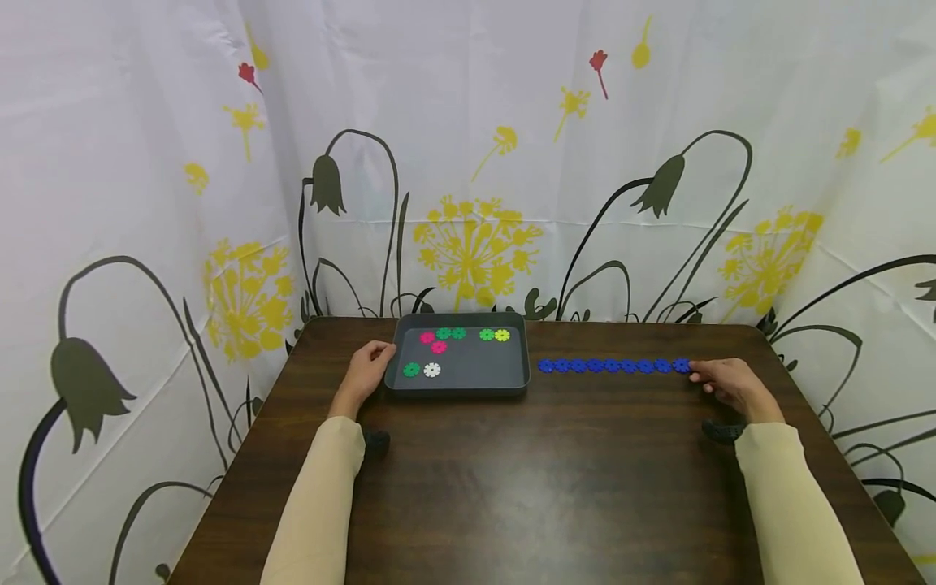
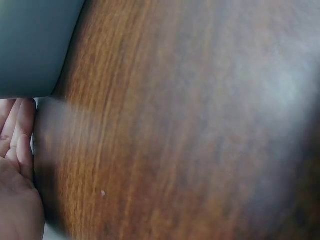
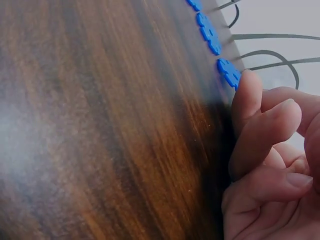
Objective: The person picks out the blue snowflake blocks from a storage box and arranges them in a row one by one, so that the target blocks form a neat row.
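Observation:
A row of several blue flower-shaped discs (image 1: 612,366) lies on the table to the right of a dark grey tray (image 1: 457,391). My right hand (image 1: 734,385) pinches the disc at the row's right end (image 1: 681,366), its other fingers curled. In the right wrist view, blue discs (image 3: 209,33) run away from the fingertips (image 3: 248,82). My left hand (image 1: 368,371) grips the tray's left rim. Part of the tray (image 2: 35,45) shows in the left wrist view, hiding the ends of the fingers.
In the tray lie pink discs (image 1: 439,347), green discs (image 1: 412,370), a white disc (image 1: 432,370) and a yellow disc (image 1: 501,335). Behind the brown wooden table (image 1: 541,487) hangs a white flower-patterned curtain (image 1: 468,106).

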Action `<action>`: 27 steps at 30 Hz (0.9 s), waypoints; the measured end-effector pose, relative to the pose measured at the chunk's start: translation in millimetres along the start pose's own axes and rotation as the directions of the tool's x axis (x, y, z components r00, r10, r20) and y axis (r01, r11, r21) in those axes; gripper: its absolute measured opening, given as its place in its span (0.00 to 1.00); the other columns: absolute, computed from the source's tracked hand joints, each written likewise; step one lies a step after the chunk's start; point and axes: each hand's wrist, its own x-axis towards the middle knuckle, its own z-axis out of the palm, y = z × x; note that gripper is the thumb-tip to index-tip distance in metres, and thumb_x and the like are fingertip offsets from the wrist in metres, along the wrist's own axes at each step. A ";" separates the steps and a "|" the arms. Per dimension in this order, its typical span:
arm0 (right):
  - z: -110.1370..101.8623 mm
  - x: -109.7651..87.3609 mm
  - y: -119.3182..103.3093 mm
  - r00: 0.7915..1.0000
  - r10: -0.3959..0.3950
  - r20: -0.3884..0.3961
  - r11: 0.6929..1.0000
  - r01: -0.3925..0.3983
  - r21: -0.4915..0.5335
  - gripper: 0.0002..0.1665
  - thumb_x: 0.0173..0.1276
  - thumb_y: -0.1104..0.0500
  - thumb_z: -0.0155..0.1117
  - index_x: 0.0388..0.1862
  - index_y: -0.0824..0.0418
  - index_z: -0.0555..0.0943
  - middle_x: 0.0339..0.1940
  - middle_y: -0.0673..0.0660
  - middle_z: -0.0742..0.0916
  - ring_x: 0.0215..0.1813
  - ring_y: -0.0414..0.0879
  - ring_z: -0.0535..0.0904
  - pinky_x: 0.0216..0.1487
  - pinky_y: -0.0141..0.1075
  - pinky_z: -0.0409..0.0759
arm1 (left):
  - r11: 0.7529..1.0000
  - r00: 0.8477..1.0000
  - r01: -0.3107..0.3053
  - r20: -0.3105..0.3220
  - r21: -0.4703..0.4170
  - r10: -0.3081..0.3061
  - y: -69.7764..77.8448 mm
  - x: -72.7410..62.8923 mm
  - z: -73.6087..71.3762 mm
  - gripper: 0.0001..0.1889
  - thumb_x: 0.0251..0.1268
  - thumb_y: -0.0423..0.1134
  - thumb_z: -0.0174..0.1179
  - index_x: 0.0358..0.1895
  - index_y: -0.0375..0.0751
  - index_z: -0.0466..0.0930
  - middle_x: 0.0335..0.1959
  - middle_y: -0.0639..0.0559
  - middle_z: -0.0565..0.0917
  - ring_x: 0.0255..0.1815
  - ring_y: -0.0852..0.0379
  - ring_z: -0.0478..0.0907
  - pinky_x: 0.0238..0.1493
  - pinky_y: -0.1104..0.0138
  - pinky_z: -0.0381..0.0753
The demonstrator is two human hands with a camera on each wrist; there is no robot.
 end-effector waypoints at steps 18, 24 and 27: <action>15.4 -7.8 0.9 0.997 -0.030 -0.067 1.000 0.030 0.000 0.23 0.88 0.52 0.53 0.62 0.71 0.79 0.26 0.40 0.87 0.26 0.34 0.77 0.29 0.30 0.74 | 1.000 1.000 0.012 -0.001 0.011 -0.012 -2.9 -3.2 -2.4 0.27 0.88 0.54 0.50 0.70 0.35 0.76 0.66 0.35 0.78 0.63 0.42 0.73 0.69 0.48 0.72; 19.6 -9.8 4.9 0.988 -0.050 -0.144 0.998 0.055 0.032 0.20 0.86 0.53 0.51 0.59 0.68 0.80 0.23 0.39 0.86 0.23 0.34 0.77 0.26 0.29 0.75 | 1.000 1.000 0.014 0.007 -0.003 -0.014 -3.6 -1.4 -0.9 0.26 0.88 0.54 0.50 0.70 0.36 0.76 0.67 0.36 0.77 0.65 0.41 0.73 0.71 0.47 0.71; 26.2 -8.1 4.5 0.983 -0.068 -0.171 0.997 0.073 0.021 0.21 0.86 0.54 0.52 0.59 0.70 0.80 0.22 0.39 0.85 0.23 0.34 0.77 0.26 0.30 0.75 | 1.000 1.000 0.000 0.010 -0.009 0.000 -5.4 -0.9 -4.6 0.27 0.89 0.54 0.48 0.72 0.36 0.75 0.69 0.35 0.77 0.67 0.40 0.73 0.73 0.45 0.71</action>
